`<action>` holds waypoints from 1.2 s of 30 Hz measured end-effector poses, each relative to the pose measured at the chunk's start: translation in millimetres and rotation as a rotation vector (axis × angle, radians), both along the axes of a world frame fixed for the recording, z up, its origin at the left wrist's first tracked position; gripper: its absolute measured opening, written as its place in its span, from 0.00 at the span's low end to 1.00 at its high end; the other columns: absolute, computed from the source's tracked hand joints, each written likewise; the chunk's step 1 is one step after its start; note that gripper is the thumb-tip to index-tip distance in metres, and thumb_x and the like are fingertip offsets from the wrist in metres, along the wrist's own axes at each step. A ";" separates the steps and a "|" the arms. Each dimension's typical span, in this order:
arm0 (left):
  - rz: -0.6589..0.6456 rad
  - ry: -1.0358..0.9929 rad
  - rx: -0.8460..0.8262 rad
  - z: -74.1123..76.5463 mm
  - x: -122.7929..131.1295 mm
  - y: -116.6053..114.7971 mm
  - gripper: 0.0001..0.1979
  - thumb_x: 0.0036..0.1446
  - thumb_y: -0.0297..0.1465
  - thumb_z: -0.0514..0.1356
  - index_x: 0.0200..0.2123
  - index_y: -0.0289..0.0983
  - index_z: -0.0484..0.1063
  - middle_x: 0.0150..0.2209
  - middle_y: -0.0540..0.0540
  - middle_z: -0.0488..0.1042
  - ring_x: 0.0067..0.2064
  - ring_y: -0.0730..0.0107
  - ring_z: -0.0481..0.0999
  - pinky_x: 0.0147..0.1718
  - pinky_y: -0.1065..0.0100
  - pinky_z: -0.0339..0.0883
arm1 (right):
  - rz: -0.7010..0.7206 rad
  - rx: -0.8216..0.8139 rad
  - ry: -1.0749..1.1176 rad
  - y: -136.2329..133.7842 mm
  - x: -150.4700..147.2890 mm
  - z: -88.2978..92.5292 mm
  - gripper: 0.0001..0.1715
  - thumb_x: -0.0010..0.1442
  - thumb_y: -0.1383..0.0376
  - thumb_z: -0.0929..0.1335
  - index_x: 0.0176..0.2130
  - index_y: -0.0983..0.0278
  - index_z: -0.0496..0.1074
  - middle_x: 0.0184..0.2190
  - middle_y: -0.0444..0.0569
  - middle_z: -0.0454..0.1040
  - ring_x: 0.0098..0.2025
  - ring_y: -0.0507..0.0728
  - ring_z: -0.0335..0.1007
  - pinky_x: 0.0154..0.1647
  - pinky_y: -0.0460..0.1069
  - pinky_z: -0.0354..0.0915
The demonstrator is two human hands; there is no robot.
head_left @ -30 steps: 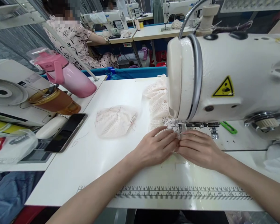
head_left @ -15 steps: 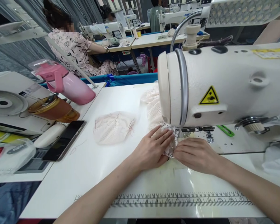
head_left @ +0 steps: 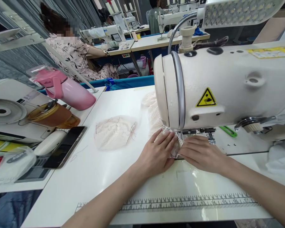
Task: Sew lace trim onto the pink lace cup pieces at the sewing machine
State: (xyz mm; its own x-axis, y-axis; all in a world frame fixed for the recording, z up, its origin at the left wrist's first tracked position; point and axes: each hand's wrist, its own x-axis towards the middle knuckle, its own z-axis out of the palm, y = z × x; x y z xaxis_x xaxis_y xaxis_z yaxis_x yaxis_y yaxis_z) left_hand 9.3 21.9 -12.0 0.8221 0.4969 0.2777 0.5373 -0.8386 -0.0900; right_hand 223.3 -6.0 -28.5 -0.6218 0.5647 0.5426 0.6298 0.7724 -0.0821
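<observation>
Pale lace fabric [head_left: 154,118] lies under the head of a white sewing machine [head_left: 204,85], its front edge between my hands. My left hand [head_left: 158,152] rests flat on the lace, fingers stretched toward the needle area. Close to the presser foot, my right hand [head_left: 201,153] has its fingers together, pinching the edge of the fabric; the fingertips are partly hidden. The needle itself is hidden behind the machine head and my fingers. Left of my hands lies a separate sheer pale piece [head_left: 115,131] with loose reddish threads.
On the left stand a pink bottle [head_left: 68,90], an amber cup [head_left: 49,115] and a black phone [head_left: 65,147]. A green thread snipper [head_left: 228,131] lies right of the needle area. A printed ruler [head_left: 180,204] runs along the front edge. A person [head_left: 68,53] sits at another machine beyond.
The camera view has shifted slightly. The lace edge between my hands has moved a little toward the machine, and less of it shows. My right fingers sit slightly closer to the presser foot.
</observation>
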 end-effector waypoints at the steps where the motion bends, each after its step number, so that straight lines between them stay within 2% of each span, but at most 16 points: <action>1: 0.005 -0.003 0.003 0.0 0.6 -0.5 0.24 0.61 0.35 0.50 0.57 0.28 0.66 0.57 0.39 0.68 0.59 0.55 0.65 0.62 0.52 0.52 | -0.005 0.011 0.000 0.1 0.2 1.0 0.11 0.62 0.72 0.62 0.36 0.61 0.72 0.31 0.44 0.76 0.40 0.53 0.71 0.42 0.48 0.68; 7: 0.032 -0.016 0.016 -1.2 3.3 -1.8 0.23 0.61 0.34 0.50 0.56 0.30 0.67 0.56 0.40 0.69 0.58 0.56 0.67 0.62 0.52 0.51 | -0.003 0.028 0.024 3.2 0.3 3.9 0.10 0.63 0.72 0.63 0.33 0.63 0.71 0.29 0.44 0.75 0.38 0.52 0.71 0.44 0.48 0.66; 10: 0.035 -0.012 0.023 -2.7 4.5 -1.8 0.24 0.61 0.35 0.50 0.56 0.29 0.67 0.56 0.39 0.69 0.58 0.55 0.67 0.62 0.51 0.51 | 0.002 0.041 0.042 4.7 1.4 4.2 0.09 0.63 0.71 0.63 0.33 0.64 0.71 0.28 0.43 0.74 0.37 0.52 0.71 0.42 0.48 0.65; 13: 0.041 -0.012 0.026 -3.2 5.9 -2.3 0.24 0.61 0.37 0.51 0.56 0.29 0.66 0.56 0.38 0.69 0.57 0.55 0.67 0.62 0.51 0.52 | -0.056 0.108 0.017 4.7 4.0 4.9 0.07 0.63 0.70 0.64 0.34 0.63 0.71 0.29 0.43 0.75 0.38 0.52 0.70 0.37 0.48 0.62; 16: 0.052 -0.011 0.027 -2.9 7.1 -3.4 0.24 0.61 0.37 0.52 0.56 0.30 0.66 0.56 0.38 0.69 0.58 0.55 0.67 0.62 0.50 0.52 | -0.146 0.184 -0.038 4.2 7.2 5.1 0.06 0.63 0.67 0.64 0.35 0.62 0.71 0.30 0.41 0.75 0.33 0.51 0.69 0.32 0.49 0.56; 20: 0.060 -0.017 0.044 -4.3 7.8 -4.2 0.24 0.62 0.38 0.52 0.58 0.32 0.64 0.56 0.38 0.69 0.58 0.54 0.67 0.61 0.49 0.53 | -0.197 0.223 -0.052 4.9 10.5 4.3 0.05 0.63 0.64 0.66 0.35 0.60 0.71 0.27 0.39 0.74 0.25 0.50 0.62 0.32 0.50 0.54; 22: 0.029 -0.041 0.070 -5.8 7.9 -4.2 0.22 0.64 0.37 0.52 0.57 0.33 0.65 0.57 0.40 0.69 0.59 0.57 0.67 0.62 0.50 0.53 | -0.216 0.247 -0.056 5.3 11.2 4.6 0.05 0.62 0.63 0.66 0.35 0.60 0.72 0.27 0.39 0.74 0.24 0.51 0.60 0.32 0.50 0.53; 25: -0.086 -0.090 0.100 -6.8 7.8 -4.2 0.14 0.65 0.30 0.51 0.50 0.34 0.70 0.55 0.44 0.71 0.57 0.64 0.69 0.62 0.56 0.56 | -0.207 0.265 -0.074 5.1 11.1 6.3 0.06 0.62 0.63 0.66 0.34 0.60 0.72 0.27 0.39 0.74 0.24 0.50 0.60 0.30 0.50 0.53; 28: -0.134 -0.109 0.080 -4.8 6.8 -4.1 0.12 0.65 0.26 0.50 0.45 0.32 0.72 0.51 0.44 0.74 0.55 0.67 0.72 0.60 0.62 0.61 | -0.126 0.230 -0.066 4.8 9.0 7.5 0.06 0.63 0.67 0.65 0.35 0.61 0.73 0.30 0.39 0.76 0.27 0.49 0.64 0.29 0.49 0.55; 31: -0.108 -0.122 0.053 -2.0 4.6 -2.8 0.12 0.65 0.26 0.50 0.45 0.31 0.71 0.51 0.42 0.75 0.54 0.66 0.73 0.58 0.61 0.64 | -0.045 0.117 -0.029 5.3 4.9 5.4 0.10 0.63 0.71 0.63 0.36 0.61 0.73 0.34 0.42 0.77 0.34 0.50 0.69 0.33 0.47 0.60; 36: -0.065 -0.118 0.010 -0.1 2.0 0.2 0.11 0.65 0.26 0.49 0.42 0.31 0.71 0.51 0.41 0.75 0.53 0.67 0.74 0.59 0.61 0.63 | -0.035 0.000 0.011 6.0 -0.2 -1.8 0.13 0.62 0.74 0.62 0.37 0.61 0.74 0.35 0.43 0.77 0.40 0.53 0.72 0.43 0.50 0.65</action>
State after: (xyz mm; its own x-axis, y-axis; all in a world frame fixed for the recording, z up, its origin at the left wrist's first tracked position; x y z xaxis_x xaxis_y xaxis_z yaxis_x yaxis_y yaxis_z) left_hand 11.3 22.1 -12.1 0.8139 0.4399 0.3796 0.4889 -0.8715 -0.0382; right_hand 223.0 0.0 -30.3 -0.5961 0.5859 0.5489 0.6552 0.7502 -0.0892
